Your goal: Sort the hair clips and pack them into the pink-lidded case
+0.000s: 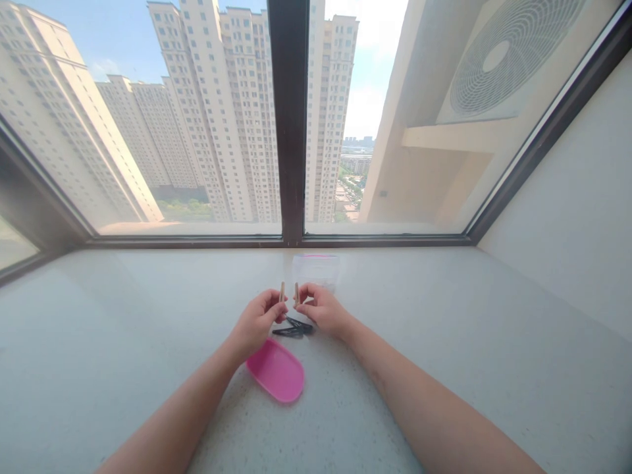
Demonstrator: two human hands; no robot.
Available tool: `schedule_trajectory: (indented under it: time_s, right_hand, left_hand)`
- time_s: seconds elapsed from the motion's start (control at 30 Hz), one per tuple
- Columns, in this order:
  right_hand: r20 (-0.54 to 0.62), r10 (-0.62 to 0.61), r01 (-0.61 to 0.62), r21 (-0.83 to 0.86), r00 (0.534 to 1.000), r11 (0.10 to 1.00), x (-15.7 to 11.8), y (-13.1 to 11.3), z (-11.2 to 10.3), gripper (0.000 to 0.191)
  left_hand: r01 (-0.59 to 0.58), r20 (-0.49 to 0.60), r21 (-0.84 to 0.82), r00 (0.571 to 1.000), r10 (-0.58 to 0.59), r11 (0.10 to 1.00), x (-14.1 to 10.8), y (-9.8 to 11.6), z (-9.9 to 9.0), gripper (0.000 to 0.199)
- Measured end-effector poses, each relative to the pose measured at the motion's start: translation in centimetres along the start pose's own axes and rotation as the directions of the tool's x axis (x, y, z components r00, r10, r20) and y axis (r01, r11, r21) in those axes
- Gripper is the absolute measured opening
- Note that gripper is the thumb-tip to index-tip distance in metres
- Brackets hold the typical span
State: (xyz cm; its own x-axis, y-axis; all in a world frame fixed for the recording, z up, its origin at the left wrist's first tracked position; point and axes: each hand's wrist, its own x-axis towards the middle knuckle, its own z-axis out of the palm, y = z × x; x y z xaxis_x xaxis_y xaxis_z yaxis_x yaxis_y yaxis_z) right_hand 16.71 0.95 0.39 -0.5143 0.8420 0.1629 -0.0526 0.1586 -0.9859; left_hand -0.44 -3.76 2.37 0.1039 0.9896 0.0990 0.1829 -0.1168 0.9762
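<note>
Near the middle of the white speckled sill, my left hand (261,316) pinches a small tan clip (282,291) held upright. Just to its right, my right hand (322,309) pinches a similar tan clip (297,293), also upright; a narrow gap separates the two clips. Several black hair clips (295,328) lie on the sill below and between my hands. A pink oval tray (279,374) sits nearer to me, partly under my left hand and wrist. Behind my right hand lies a clear plastic bag (316,265) with a pink seal line; its lower part is partly hidden.
The speckled sill (123,342) stretches to both sides. Dark window frames (293,131) rise behind it, with a white wall (567,217) at the right. Tall buildings and an outdoor fan unit show through the glass.
</note>
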Motion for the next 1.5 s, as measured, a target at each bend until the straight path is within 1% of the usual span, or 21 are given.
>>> schedule_trajectory:
  time_s: [0.2,0.37,0.57,0.8,1.0,1.33,1.5]
  right_hand:
    - [0.000,0.003,-0.003,-0.001,1.000,1.000,0.0,0.0,0.0,0.016]
    - [0.000,0.001,-0.001,0.000,1.000,1.000,0.1,0.1,0.0,0.015]
    - [-0.008,0.002,-0.002,0.000,1.000,1.000,0.1,0.4,-0.1,0.017]
    - [-0.003,0.005,-0.005,0.002,1.000,1.000,0.1,0.1,-0.1,0.018]
    - [-0.007,0.004,-0.004,0.014,1.000,1.000,0.1,-0.2,-0.1,0.018]
    - [-0.006,0.015,-0.014,0.017,1.000,1.000,0.0,-0.4,0.0,0.019]
    - [0.012,0.014,-0.014,0.005,1.000,1.000,0.0,-0.3,0.0,0.019]
  left_hand:
    - [-0.017,0.016,0.014,1.000,0.016,1.000,-0.1,0.3,-0.1,0.018]
    - [-0.007,-0.033,0.036,0.999,0.009,0.999,-0.2,0.7,-0.1,0.021]
    - [-0.002,-0.058,0.065,0.998,0.005,0.998,-0.3,1.1,-0.1,0.021]
    - [0.034,-0.100,0.076,0.995,-0.026,0.996,-0.1,1.0,-0.2,0.024]
    - [0.049,-0.101,0.109,0.994,-0.038,0.993,-0.1,1.1,-0.2,0.023]
    - [0.058,-0.072,0.117,0.996,-0.050,0.991,0.0,1.1,-0.1,0.022]
    - [0.043,-0.032,0.127,0.999,-0.040,0.991,0.0,0.9,-0.1,0.021]
